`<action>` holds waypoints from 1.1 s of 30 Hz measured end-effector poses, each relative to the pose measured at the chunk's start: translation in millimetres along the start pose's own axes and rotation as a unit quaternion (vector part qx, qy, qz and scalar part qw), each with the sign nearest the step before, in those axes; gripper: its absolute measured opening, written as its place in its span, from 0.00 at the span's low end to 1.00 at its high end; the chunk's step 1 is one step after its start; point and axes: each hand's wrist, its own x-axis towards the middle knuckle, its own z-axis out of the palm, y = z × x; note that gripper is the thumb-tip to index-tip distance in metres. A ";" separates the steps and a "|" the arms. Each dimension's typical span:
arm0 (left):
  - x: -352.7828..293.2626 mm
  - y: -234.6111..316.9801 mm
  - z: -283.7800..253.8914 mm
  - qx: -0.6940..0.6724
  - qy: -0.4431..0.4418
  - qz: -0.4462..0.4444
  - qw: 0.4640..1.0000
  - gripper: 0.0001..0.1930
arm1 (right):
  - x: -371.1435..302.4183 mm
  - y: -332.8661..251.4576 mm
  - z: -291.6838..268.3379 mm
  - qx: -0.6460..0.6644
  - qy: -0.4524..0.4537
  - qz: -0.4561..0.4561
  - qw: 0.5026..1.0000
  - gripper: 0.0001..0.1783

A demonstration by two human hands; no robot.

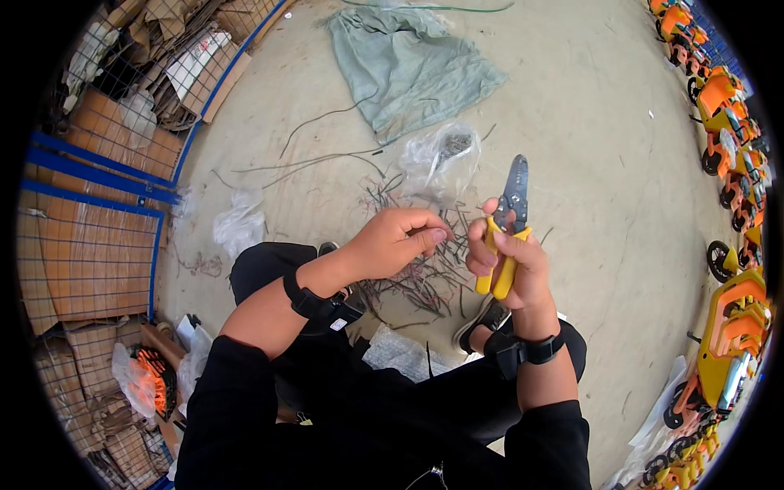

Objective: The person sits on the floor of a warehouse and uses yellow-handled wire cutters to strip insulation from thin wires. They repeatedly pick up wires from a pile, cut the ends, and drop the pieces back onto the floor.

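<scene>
My right hand (529, 265) is wrapped round the yellow handles of a wire stripper (514, 192), its dark notched jaws pointing up and away from me. Just left of it, my left hand (390, 242) is closed in a pinch, thumb against the fingers; what it holds, if anything, is too small to make out. Below both hands, a loose pile of short cut wires (420, 286), dark and reddish, lies on the floor between my feet. Beyond the pile sits a clear plastic bag (441, 163) with small dark pieces inside.
A grey-green woven sack (416, 73) lies farther off, with long dark wires (314, 162) near it. Crumpled clear plastic (239, 224) is on the left. Blue mesh cages (90, 245) holding cardboard line the left side. Orange and yellow small bikes (735, 327) stand along the right.
</scene>
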 end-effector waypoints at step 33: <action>-9.0 -28.5 10.9 0.321 -0.026 0.172 0.931 0.06 | -15.4 45.5 -4.7 -0.604 0.077 -0.064 0.791 0.29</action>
